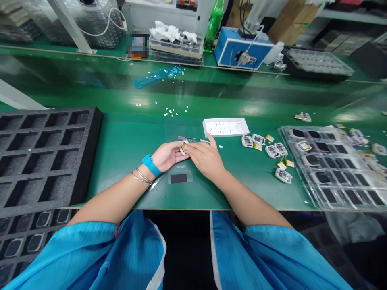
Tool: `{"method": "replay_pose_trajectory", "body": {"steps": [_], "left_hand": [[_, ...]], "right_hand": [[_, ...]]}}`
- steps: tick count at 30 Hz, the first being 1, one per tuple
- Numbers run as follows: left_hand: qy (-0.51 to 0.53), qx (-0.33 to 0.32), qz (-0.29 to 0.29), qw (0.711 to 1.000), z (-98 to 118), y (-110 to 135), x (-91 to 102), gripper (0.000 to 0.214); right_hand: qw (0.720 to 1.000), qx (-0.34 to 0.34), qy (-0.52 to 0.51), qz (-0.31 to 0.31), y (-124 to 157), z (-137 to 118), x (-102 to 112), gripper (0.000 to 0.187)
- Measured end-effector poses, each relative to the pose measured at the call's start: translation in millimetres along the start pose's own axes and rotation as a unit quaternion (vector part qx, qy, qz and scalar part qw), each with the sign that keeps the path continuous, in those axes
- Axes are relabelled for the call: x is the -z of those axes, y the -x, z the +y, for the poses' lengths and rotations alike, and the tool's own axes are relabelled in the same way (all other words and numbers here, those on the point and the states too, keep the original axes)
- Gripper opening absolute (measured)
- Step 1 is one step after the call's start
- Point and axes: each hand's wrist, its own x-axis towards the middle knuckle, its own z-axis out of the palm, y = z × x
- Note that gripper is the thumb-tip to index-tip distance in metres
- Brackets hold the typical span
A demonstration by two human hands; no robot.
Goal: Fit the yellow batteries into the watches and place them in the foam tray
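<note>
Between the two hands, over the green counter (117, 161), a small white-and-yellow unit (183, 149) is held: it's gripped in the curled fingers of the left hand (165, 157), and it's partly covered by the bent fingers of the right hand (207, 159). Whether anything is pinched by the right hand cannot be told. Just beyond the hands a slim metal tool (196, 139) is seen lying, and past the right hand a shallow white tray (242, 128) is placed, dotted with tiny pieces. Nearer the body, below the hands, a dark rectangle (179, 178) is laid on clear film. Well right of the right hand, clear trays (306, 177) are stacked; well left of the left hand, a black foam tray (80, 161) is set.
</note>
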Motion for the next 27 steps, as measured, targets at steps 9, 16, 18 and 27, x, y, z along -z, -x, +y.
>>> {"method": "replay_pose_trajectory", "body": {"steps": [9,16,18,27], "left_hand": [[-0.077,-0.055,-0.098,0.991,1.2,-2.7,10.4,0.031],[-0.155,-0.073,-0.16,0.972,-2.5,-3.8,10.1,0.054],[-0.156,-0.077,-0.158,0.972,-5.6,-5.8,9.4,0.053],[-0.103,-0.092,-0.137,0.981,-14.0,-14.5,10.3,0.061]], "right_hand": [[0.939,-0.144,-0.311,0.029,-2.2,9.8,-3.4,0.027],[0.756,-0.254,-0.589,-0.131,-3.1,14.7,1.6,0.069],[0.756,-0.244,-0.592,-0.135,-3.2,15.2,3.0,0.064],[0.772,-0.241,-0.574,-0.13,-2.0,16.7,-2.2,0.06]]}}
